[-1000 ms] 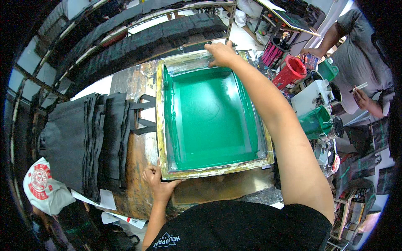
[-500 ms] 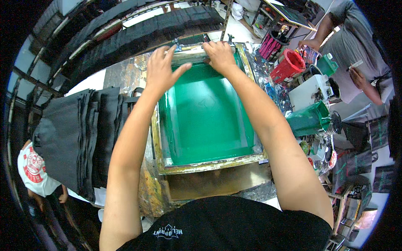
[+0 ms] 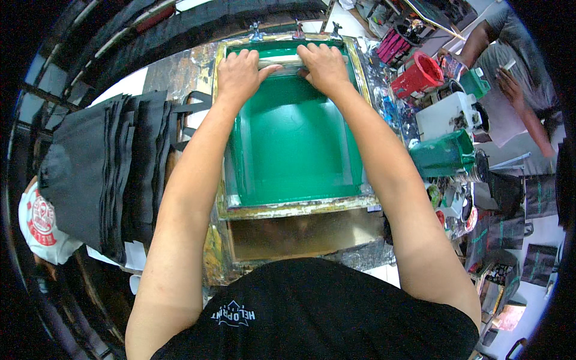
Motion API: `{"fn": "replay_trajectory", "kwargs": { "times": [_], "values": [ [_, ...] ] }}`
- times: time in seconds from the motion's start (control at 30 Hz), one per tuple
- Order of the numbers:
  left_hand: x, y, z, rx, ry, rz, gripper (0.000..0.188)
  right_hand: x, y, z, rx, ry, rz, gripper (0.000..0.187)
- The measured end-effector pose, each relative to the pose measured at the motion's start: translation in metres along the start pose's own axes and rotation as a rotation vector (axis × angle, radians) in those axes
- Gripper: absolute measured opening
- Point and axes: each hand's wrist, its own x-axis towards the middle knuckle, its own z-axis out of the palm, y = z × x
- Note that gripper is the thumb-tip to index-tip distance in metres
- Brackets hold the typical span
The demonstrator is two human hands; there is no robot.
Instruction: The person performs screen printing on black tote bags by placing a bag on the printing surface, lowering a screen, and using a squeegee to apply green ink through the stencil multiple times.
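Both my hands grip a pale-handled squeegee (image 3: 281, 60) lying across the far end of a printing screen. My left hand (image 3: 240, 75) is closed over its left end, thumb along the near side. Fingers curled over the top, my right hand (image 3: 324, 67) is closed on its right part; that thumb is partly hidden. The screen's ink-stained frame (image 3: 294, 211) lies on a worktable, and wet-looking green ink covers its mesh (image 3: 294, 144). The squeegee's blade is hardly visible behind my hands. Clamps (image 3: 298, 31) stand at the frame's far edge.
A stack of black fabric bags (image 3: 102, 168) lies left of the screen. To the right stand a red tub (image 3: 414, 77), a white jerrycan (image 3: 444, 117) and a green container (image 3: 441, 154). Another person (image 3: 510, 84) stands beyond these, and a white-shirted person (image 3: 45, 225) is far left.
My left hand, earlier with thumb spread wide, has closed on the squeegee. Both hands and the squeegee sit slightly nearer within the frame. The whole view has shifted, so the screen appears higher.
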Motion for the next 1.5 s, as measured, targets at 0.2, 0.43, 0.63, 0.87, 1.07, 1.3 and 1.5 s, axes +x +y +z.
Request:
{"fn": "replay_trajectory", "kwargs": {
  "times": [0.2,0.43,0.63,0.87,1.07,1.3,1.5],
  "values": [
    [-0.058,0.026,-0.041,-0.035,0.009,0.011,0.061,-0.065,-0.03,-0.038,0.033,0.03,-0.003,0.036],
    [-0.146,0.064,-0.098,-0.074,0.094,0.038,0.059,-0.155,-0.076,-0.082,0.047,0.047,0.004,0.051],
    [-0.208,0.089,-0.141,-0.128,0.051,0.062,0.058,-0.221,-0.111,-0.135,0.104,-0.109,0.041,0.051],
    [-0.216,0.093,-0.151,-0.245,0.145,0.034,0.055,-0.231,-0.117,-0.144,0.079,-0.1,0.025,0.054],
    [-0.265,0.068,-0.162,-0.577,0.092,-0.009,0.096,-0.247,-0.124,-0.157,0.193,-0.008,0.001,0.059],
    [-0.311,0.029,-0.145,-0.348,-0.27,-0.444,0.091,-0.272,-0.148,-0.132,0.258,0.138,0.13,0.047],
    [-0.317,0.026,-0.141,-0.327,-0.188,-0.432,0.079,-0.27,-0.144,-0.139,0.325,0.095,0.124,0.045]
  ]
}}
